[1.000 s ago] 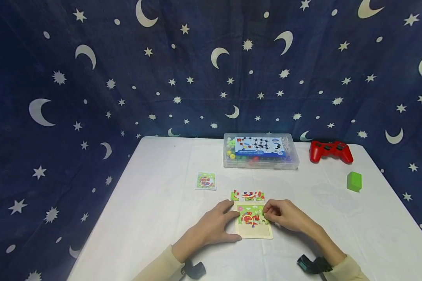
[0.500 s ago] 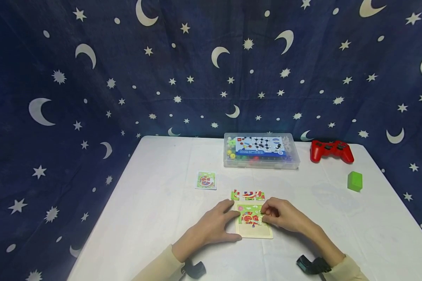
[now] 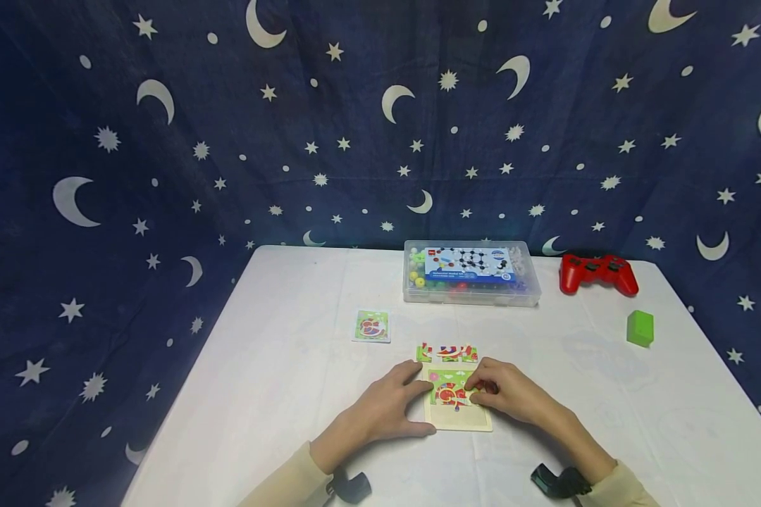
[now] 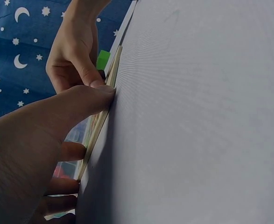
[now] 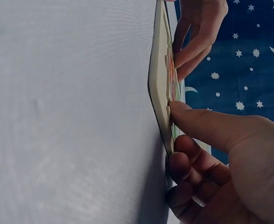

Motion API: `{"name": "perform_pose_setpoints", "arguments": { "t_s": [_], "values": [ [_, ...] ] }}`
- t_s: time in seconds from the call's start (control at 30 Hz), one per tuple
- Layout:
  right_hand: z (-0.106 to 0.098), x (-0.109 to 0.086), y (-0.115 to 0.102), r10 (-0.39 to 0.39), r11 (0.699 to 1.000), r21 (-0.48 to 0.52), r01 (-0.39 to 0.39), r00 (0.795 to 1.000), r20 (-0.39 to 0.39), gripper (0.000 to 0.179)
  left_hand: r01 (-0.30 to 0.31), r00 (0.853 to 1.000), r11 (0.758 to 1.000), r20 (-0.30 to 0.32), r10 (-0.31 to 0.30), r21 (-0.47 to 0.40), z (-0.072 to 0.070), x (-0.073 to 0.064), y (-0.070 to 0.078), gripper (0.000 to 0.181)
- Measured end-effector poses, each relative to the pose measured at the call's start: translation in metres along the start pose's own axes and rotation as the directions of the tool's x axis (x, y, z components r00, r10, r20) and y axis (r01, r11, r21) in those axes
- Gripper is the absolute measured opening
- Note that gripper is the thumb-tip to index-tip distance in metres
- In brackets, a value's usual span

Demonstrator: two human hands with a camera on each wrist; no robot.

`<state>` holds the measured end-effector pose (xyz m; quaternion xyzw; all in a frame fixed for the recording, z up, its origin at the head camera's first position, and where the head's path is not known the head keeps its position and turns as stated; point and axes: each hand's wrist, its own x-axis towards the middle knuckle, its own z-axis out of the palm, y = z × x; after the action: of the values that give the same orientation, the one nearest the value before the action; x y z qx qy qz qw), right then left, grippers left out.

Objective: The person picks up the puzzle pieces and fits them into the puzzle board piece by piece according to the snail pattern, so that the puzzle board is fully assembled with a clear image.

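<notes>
A wooden puzzle board (image 3: pixel 459 420) lies on the white table, its upper half filled with colourful jigsaw pieces (image 3: pixel 445 391); bare wood shows along the lower part. My left hand (image 3: pixel 385 405) rests with spread fingers along the board's left side, thumb at the near left corner. At the right side, my right hand (image 3: pixel 515 391) has thumb and curled forefinger on a jigsaw piece, which they mostly hide. In the right wrist view the thumb (image 5: pixel 186 116) presses on the pieces by the board's rim. Several loose jigsaw pieces (image 3: pixel 449 353) lie in a row just beyond the board.
A small picture card (image 3: pixel 372 327) lies back left of the board. Farther back stands a clear plastic box (image 3: pixel 469 292) of coloured parts. A red game controller (image 3: pixel 598 273) and a green block (image 3: pixel 640 328) lie at the right. A starry curtain (image 3: pixel 330 141) hangs behind the table.
My right hand has shifted slightly left over the pieces at the board's right side, covering more of them. The left hand stays in place.
</notes>
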<state>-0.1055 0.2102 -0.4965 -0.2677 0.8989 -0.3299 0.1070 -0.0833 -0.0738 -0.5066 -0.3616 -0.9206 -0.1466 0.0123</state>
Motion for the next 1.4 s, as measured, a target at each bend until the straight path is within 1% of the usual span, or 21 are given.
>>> {"name": "perform_pose_setpoints", "arguments": {
  "t_s": [0.17,0.3,0.47,0.63,0.77,0.93,1.17,1.4],
  "values": [
    [0.000,0.001,0.000,-0.004,1.000,-0.006,0.004,1.000,0.001,0.010,0.002,1.000,1.000,0.003,-0.002,-0.003,0.000,0.000,0.000,0.070],
    [-0.001,0.002,0.000,-0.031,1.000,-0.004,0.031,1.000,0.003,0.010,0.006,1.000,1.000,0.010,-0.006,-0.005,-0.001,-0.001,0.000,0.071],
    [-0.001,0.006,-0.002,-0.060,0.998,-0.007,0.059,0.998,-0.030,0.008,0.006,1.000,1.000,0.011,-0.006,-0.009,-0.001,-0.001,-0.001,0.071],
    [-0.001,0.018,-0.006,-0.042,0.999,-0.012,0.041,0.997,-0.072,0.011,0.001,1.000,1.000,0.006,-0.001,-0.006,0.000,-0.001,-0.001,0.071],
    [-0.002,0.028,-0.010,-0.034,0.999,-0.018,0.033,0.996,-0.086,0.015,-0.001,1.000,1.000,0.008,0.001,-0.002,-0.001,-0.001,-0.001,0.071],
    [-0.002,0.041,-0.015,-0.036,0.999,-0.030,0.034,0.995,-0.090,0.019,0.000,1.000,1.000,0.012,0.000,0.004,-0.002,-0.001,-0.001,0.070],
    [0.000,0.058,-0.015,-0.054,0.998,-0.040,0.050,0.992,-0.116,0.023,-0.007,1.000,1.000,0.003,0.007,0.016,-0.001,-0.001,-0.001,0.070],
    [0.001,0.073,-0.019,-0.031,0.998,-0.050,0.026,0.994,-0.102,0.028,-0.002,1.000,1.000,0.007,0.002,0.020,0.000,-0.001,-0.001,0.070]
  ]
}}
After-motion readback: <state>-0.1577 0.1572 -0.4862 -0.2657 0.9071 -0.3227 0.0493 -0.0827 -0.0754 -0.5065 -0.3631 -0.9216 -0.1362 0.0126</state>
